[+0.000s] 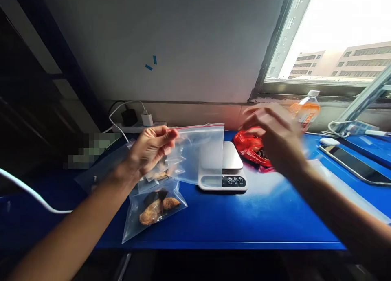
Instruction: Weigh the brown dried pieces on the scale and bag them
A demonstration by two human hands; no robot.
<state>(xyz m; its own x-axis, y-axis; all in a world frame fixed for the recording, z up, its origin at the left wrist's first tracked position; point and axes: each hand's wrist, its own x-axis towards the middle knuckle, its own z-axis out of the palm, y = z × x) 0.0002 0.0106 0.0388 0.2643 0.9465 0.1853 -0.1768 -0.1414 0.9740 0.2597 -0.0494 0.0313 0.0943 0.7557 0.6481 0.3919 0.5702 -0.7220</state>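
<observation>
Pinched at its upper left corner, a clear zip bag with a red line along its top hangs from my left hand. It looks flat, and the white kitchen scale shows through and beside it. My right hand is blurred by motion, raised above a red plastic bag with dark pieces inside; whether its fingers hold anything does not show. Below my left hand lies a filled zip bag with brown lumps in it. Another clear bag with contents is partly hidden behind it.
An orange drink bottle stands by the window. At the right of the blue table lie a phone, a white oval object and clear plastic. A white charger and cable are at the back left.
</observation>
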